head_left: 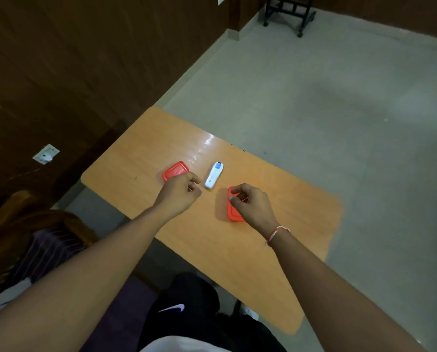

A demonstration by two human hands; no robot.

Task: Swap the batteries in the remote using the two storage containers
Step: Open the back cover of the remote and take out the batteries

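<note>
A white remote (214, 175) with a small blue patch at its far end lies on the orange wooden table (182, 235). To its left sits a red-lidded container (174, 170), and a second red container (232, 212) sits to its right, nearer me. My left hand (180, 193) hovers with curled fingers just in front of the left container and holds nothing visible. My right hand (250, 201) rests over the right container, its fingers pinching at the far edge of the lid. Both lids look closed. No batteries show.
The table is small, with rounded corners and grey floor (314, 102) beyond it. A dark wood wall (85, 59) with a socket (46, 154) stands to the left. A black wheeled frame (288, 13) is far back. A wooden chair with cloth (34, 240) is at my left.
</note>
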